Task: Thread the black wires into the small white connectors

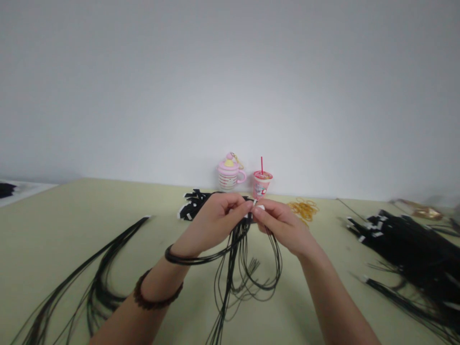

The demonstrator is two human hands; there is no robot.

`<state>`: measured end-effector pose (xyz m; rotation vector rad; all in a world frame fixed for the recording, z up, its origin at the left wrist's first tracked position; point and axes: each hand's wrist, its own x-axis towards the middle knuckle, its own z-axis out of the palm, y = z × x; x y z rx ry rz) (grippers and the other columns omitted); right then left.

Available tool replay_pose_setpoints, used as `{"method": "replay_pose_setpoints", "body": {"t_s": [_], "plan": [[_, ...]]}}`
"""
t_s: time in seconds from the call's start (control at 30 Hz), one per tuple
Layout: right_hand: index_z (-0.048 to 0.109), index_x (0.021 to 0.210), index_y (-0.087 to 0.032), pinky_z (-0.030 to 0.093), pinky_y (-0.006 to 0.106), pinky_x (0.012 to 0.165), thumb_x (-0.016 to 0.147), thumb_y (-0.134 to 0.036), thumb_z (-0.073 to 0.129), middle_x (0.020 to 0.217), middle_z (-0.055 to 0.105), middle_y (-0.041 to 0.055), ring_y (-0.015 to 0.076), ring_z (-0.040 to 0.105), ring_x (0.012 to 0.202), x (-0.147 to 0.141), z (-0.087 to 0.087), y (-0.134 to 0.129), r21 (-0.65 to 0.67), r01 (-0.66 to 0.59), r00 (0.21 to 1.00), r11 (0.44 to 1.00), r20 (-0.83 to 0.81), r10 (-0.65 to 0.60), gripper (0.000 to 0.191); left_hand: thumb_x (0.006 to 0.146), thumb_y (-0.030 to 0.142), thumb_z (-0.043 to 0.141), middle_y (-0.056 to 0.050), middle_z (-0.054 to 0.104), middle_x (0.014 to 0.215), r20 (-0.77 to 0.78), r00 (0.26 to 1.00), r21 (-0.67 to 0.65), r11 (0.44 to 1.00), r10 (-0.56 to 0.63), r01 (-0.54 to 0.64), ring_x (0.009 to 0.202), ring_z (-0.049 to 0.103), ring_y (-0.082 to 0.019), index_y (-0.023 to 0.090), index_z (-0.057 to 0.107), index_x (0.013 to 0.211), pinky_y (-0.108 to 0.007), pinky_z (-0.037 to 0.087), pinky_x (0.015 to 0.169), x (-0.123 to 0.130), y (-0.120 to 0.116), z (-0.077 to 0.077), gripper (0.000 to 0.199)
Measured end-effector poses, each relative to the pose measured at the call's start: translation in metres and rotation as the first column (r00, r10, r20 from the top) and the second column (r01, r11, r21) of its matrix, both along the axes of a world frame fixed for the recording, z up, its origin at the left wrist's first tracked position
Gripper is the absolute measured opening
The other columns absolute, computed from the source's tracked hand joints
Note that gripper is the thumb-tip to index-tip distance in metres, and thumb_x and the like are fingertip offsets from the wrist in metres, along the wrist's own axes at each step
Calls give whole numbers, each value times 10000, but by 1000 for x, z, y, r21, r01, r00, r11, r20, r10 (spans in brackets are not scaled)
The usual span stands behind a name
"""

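My left hand (221, 218) and my right hand (282, 224) meet at the middle of the table, thumbs and fingertips pinched together. Between them is a bundle of thin black cables (233, 258), hanging down in loops and loose strands. A small white end piece (261, 207) shows at the right fingertips; its kind is too small to make out. Some of the cables loop around my left wrist, above a dark beaded bracelet (154, 302). Fingers partly hide where the cables are gripped.
Behind my hands lies a pile of black cables with white ends (194, 205). Against the wall stand a pink toy mug (228, 176) and a pink cup with straw (261, 184). Yellow rubber bands (304, 209), a cable heap (413, 254) and loose cables (108, 261) flank them.
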<state>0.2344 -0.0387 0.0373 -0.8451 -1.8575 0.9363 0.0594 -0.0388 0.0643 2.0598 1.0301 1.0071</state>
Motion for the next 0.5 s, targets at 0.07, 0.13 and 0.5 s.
{"method": "replay_pose_setpoints", "body": {"t_s": [0.07,0.13,0.5], "plan": [[505,828,-173,320,223,543,869,-396,558,665,435,-23,84,402,589,-5,3,-11,219,325,945,920,-37,-325,232,876,404,479,39,361,579,56,997,31,998,55,-57,550,320,-80,143,487,632,-213,243,494,1,0,0,358],[526,830,-174,348,232,584,872,-327,564,692,490,-7,93,440,614,-10,7,-24,405,512,852,757,-123,-510,163,871,386,496,41,358,578,120,986,63,990,115,-123,554,324,-80,148,458,616,-209,257,502,2,1,-1,351],[581,717,-139,347,187,583,880,-217,487,672,570,-2,80,501,624,-25,4,-22,311,144,959,940,190,-209,203,882,333,483,49,431,538,370,902,153,942,225,-298,496,386,-74,167,464,650,-196,312,463,13,4,-10,285]]}}
